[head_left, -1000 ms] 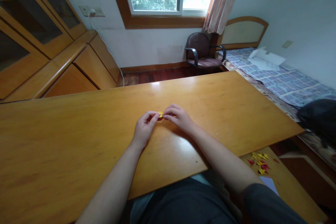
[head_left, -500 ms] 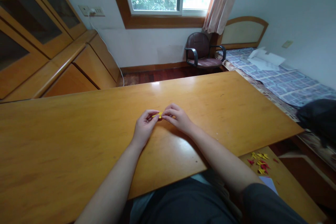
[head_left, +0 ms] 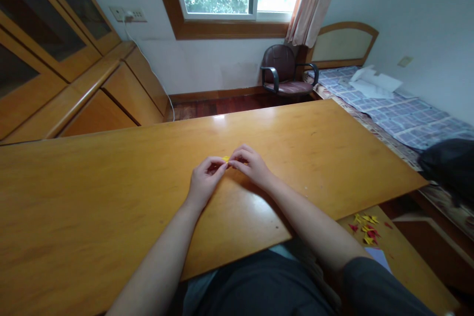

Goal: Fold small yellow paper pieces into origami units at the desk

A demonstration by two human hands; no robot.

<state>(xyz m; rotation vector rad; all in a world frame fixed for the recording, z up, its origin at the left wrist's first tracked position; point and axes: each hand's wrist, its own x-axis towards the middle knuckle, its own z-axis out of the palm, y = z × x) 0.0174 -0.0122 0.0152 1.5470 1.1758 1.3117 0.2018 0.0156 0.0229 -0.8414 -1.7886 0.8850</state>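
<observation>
Between my fingertips, just above the wooden table (head_left: 111, 192), is a small yellow piece of folded paper (head_left: 225, 158), mostly hidden by the fingers. My left hand (head_left: 203, 180) pinches it from the left with thumb and fingers. From the right, my right hand (head_left: 254, 165) pinches the same piece, its fingertips nearly touching those of the left. On a lower wooden surface (head_left: 411, 261) at the right lie several small yellow and red folded paper pieces (head_left: 370, 229), pointed in shape. A pale sheet (head_left: 378, 258) lies near them, partly behind my right arm.
Beyond the table stand a brown armchair (head_left: 280, 69) and a bed with a checked cover (head_left: 400, 108). White packaging (head_left: 374, 83) and a dark bag (head_left: 450, 168) rest on the bed. Wooden cabinets (head_left: 89, 89) line the left wall, with a white cable (head_left: 151, 69) nearby.
My left fingertips have moved slightly right, closer to the right ones. The yellow paper is now more covered by the fingers; the right hand has barely moved.
</observation>
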